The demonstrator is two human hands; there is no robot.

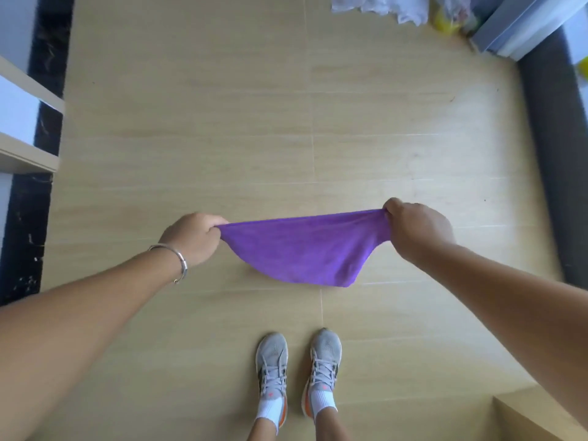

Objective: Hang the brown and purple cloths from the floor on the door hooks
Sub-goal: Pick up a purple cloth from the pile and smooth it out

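Observation:
A purple cloth hangs stretched between my two hands above the beige floor. My left hand, with a silver bangle on its wrist, grips the cloth's left top corner. My right hand grips the right top corner. The cloth sags in the middle and its lower edge hangs free. No brown cloth and no door hooks are in view.
My grey sneakers stand on the wood-look floor. White and wooden shelving with a black marbled strip lines the left. A dark threshold runs along the right. White fabric and yellow bags lie at the top.

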